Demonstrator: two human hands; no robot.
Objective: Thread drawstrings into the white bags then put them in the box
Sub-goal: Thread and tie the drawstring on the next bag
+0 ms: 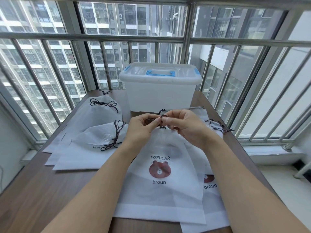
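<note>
At the window table, I watch my left hand (pixel 144 122) and right hand (pixel 183 123) meet fingertip to fingertip, both pinching the dark drawstring (pixel 162 117) just above the gathered mouth of the white bag (pixel 161 174). The bag lies flat, its long axis running from the hands back toward me. The closed box (pixel 159 91) stands straight ahead beyond both hands, about equally near to each.
</note>
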